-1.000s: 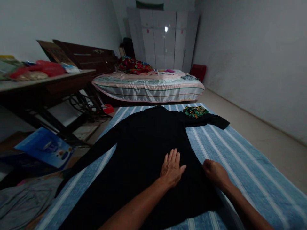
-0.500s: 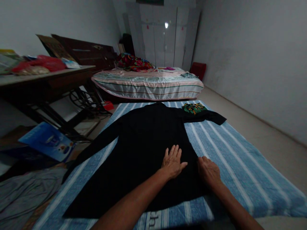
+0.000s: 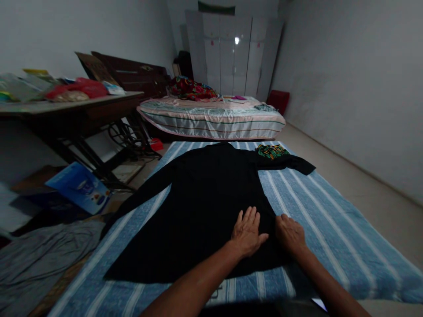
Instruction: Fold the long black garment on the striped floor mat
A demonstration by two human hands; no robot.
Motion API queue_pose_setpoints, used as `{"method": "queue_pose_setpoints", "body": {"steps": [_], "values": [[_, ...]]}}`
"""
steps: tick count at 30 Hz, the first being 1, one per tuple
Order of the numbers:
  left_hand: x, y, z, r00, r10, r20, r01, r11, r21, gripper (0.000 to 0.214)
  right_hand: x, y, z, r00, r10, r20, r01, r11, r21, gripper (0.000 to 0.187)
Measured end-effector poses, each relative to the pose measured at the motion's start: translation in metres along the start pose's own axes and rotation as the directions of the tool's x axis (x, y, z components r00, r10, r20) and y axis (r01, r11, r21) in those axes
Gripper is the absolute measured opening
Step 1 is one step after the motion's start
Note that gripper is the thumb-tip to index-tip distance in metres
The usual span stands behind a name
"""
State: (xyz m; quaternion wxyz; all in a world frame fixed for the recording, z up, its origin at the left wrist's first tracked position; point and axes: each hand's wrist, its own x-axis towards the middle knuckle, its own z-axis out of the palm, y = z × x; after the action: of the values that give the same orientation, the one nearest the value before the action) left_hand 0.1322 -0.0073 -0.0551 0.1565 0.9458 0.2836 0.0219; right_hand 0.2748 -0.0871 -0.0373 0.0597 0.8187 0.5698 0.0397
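A black long-sleeved shirt (image 3: pixel 205 207) lies spread out, its collar end away from me and its hem towards me. One sleeve stretches down to the left, the other out to the right. Flat on the lower right part of the cloth rests my left hand (image 3: pixel 247 233), palm down with fingers extended. My right hand (image 3: pixel 291 233) is closed on the shirt's right side edge, the fingertips partly hidden. Beneath the shirt is a blue and white striped cover (image 3: pixel 330 237). A green and orange patterned cloth (image 3: pixel 271 151) sits by the right sleeve.
A bed (image 3: pixel 211 121) with a striped satin sheet stands beyond, in front of a wardrobe (image 3: pixel 228 57). On the left are a sewing table (image 3: pixel 95 103) with bags on it, a blue box (image 3: pixel 79 187) and a grey cloth (image 3: pixel 49 259). A wall (image 3: pixel 357 66) runs along the right.
The camera view has shifted slightly, so the scene sits a little further right. My left hand stays flat on the shirt and my right hand keeps its hold on the side edge.
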Motion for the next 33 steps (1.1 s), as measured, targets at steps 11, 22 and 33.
{"method": "queue_pose_setpoints", "body": {"steps": [11, 22, 33], "values": [[-0.011, -0.002, -0.007, 0.996, 0.066, 0.053, -0.062, 0.995, -0.085, 0.073, -0.001, 0.005, 0.026, 0.95, -0.071, -0.305, 0.058, 0.997, -0.051, 0.012], [-0.016, -0.003, -0.012, 0.995, 0.082, 0.058, -0.068, 0.974, -0.215, 0.07, 0.004, 0.018, 0.059, 0.79, -0.237, -0.566, 0.283, 0.959, -0.006, 0.026], [0.019, -0.011, -0.034, 1.0, 0.002, -0.028, -0.009, 0.966, -0.257, 0.058, 0.012, 0.036, 0.081, 0.64, -0.335, -0.692, 0.329, 0.933, -0.147, 0.03]]}}
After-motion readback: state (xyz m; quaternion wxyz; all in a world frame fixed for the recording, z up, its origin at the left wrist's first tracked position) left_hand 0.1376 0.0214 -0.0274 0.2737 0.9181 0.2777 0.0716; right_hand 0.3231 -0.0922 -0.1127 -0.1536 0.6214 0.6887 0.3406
